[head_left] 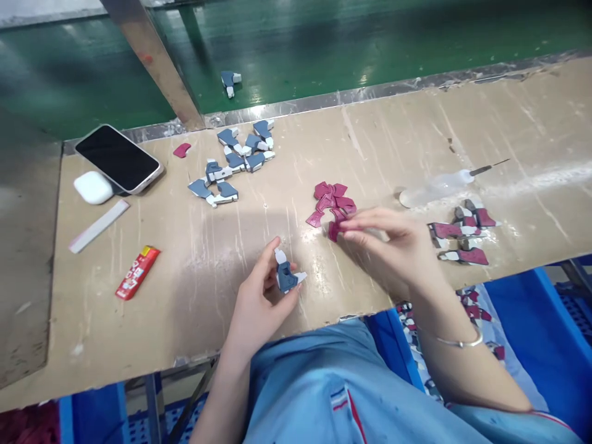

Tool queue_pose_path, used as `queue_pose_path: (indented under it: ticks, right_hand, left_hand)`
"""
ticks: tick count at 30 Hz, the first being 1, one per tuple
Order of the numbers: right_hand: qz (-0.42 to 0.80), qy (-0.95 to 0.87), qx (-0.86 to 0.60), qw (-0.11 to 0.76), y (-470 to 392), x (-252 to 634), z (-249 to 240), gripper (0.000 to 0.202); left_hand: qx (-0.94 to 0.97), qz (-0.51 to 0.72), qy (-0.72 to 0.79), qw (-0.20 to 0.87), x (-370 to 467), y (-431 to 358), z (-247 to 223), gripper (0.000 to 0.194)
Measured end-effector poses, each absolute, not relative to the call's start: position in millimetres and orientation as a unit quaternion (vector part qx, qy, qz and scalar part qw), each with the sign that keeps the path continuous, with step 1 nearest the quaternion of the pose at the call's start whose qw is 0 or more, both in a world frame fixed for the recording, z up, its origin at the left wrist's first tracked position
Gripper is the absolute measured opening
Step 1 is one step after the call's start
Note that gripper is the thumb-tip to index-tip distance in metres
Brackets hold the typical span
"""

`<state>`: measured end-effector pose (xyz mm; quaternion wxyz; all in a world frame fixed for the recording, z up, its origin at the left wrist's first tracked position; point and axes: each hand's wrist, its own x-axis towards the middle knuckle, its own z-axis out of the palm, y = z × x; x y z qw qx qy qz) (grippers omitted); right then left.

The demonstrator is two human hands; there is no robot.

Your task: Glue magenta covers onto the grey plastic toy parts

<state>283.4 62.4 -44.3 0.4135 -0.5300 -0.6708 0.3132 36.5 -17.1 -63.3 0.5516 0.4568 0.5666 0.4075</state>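
Observation:
Near the front edge, my left hand [261, 293] grips a small blue-grey and white plastic part [287, 275] between thumb and fingers. My right hand [388, 243] reaches to a small pile of dark red plastic pieces [326, 197], its thumb and fingertips closed on one red piece [333, 230] at the pile's near side. Several blue-grey and white parts [235, 160] lie in a cluster at the back left of the table. Right of my right hand sit several parts with red pieces on them [462, 231].
A clear-bodied bottle with a thin needle tip [439, 187] lies at the right. On the left are a phone [118, 158], a white case [93, 187], a pale strip [98, 226] and a red packet [137, 272]. Blue bins [536, 327] stand below the table edge. Another part [230, 82] rests on the green surface [324, 55].

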Motion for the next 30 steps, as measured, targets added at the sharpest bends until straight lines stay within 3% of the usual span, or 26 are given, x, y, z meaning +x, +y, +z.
queue_pose_path:
  ticks: [3,7,15,30]
  right_hand:
    - [0.351,-0.737,-0.419,0.398,39,260,-42,0.028]
    - [0.299,-0.783,-0.355,0.413,26,240,-45,0.046]
    - [0.236,-0.821,-0.276,0.442,23,233,-53,0.022]
    - [0.306,-0.773,-0.26,0.49,30,222,-64,0.019]
  left_hand:
    - [0.448,0.401,0.563,0.567,36,-13,-58,0.076]
    - [0.443,0.405,0.557,0.574,37,-11,-53,0.077]
    - [0.481,0.408,0.56,0.538,35,-12,-57,0.077]
    - [0.486,0.41,0.562,0.528,38,-9,-55,0.074]
